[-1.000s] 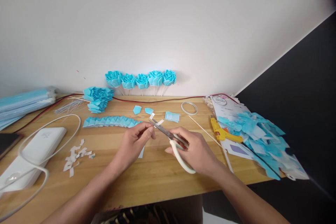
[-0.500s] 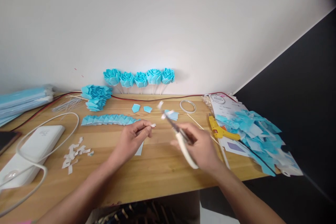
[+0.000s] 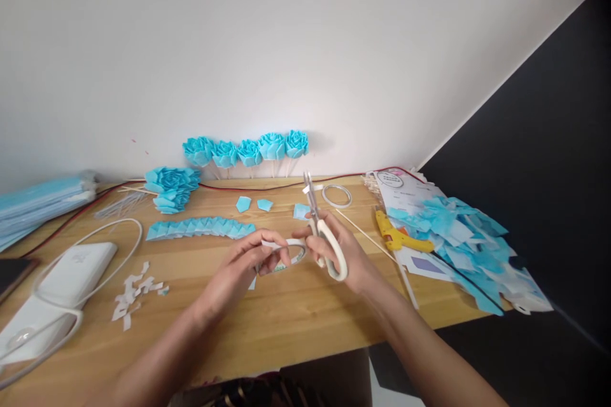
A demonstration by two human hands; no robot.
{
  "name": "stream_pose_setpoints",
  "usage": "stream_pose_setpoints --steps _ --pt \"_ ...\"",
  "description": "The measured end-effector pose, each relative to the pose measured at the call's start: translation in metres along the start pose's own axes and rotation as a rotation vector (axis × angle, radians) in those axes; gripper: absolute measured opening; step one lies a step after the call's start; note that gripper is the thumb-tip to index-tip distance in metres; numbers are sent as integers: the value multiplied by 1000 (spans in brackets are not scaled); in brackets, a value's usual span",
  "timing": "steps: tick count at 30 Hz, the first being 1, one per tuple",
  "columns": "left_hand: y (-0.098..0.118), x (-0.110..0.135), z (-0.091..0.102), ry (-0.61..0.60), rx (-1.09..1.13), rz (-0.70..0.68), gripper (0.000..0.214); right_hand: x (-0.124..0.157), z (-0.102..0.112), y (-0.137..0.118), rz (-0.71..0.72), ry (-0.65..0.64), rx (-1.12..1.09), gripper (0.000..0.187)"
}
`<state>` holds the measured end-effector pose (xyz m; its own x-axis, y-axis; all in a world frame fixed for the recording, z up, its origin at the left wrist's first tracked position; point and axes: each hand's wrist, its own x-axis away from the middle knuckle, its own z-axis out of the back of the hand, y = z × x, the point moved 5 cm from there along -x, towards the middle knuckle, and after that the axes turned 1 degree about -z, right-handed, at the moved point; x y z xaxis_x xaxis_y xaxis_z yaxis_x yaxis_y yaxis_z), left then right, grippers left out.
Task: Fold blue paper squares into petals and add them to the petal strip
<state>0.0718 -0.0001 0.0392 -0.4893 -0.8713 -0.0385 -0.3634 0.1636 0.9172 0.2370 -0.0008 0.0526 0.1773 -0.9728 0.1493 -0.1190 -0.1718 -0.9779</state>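
Observation:
My left hand closes its fingers on a narrow roll of tape, held on edge above the table. Scissors with cream handles are in my right hand, blades pointing away and upward. A small white strip clings to the blades. Just beyond the hands lie a light-blue paper square and two blue pentagon pieces. A row of folded blue pieces lies behind my left hand. The corner of a pale sheet shows beneath that hand.
Blue flowers on sticks lean against the wall, with others at left. White scraps and a corded power bank sit left. At right are a tape ring, a yellow glue gun and heaped blue pieces.
A tape roll now shows in my left hand, where a small white bit was at the fingertips. The scissors have swung more upright and nearer that hand.

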Motion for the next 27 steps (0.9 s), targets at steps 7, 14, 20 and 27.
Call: stream_pose_setpoints --steps 7,14,20,27 --pt "6 -2 -6 -90 96 -22 38 -2 -8 -1 -45 -187 39 42" --pt "10 -2 1 -62 -59 -47 32 0 0 -3 18 -259 174 43" --pt "4 -4 8 -42 -206 -39 24 2 5 -7 48 -206 208 42" --pt "7 -3 -26 -228 -826 -140 25 21 75 -19 174 169 97 39"
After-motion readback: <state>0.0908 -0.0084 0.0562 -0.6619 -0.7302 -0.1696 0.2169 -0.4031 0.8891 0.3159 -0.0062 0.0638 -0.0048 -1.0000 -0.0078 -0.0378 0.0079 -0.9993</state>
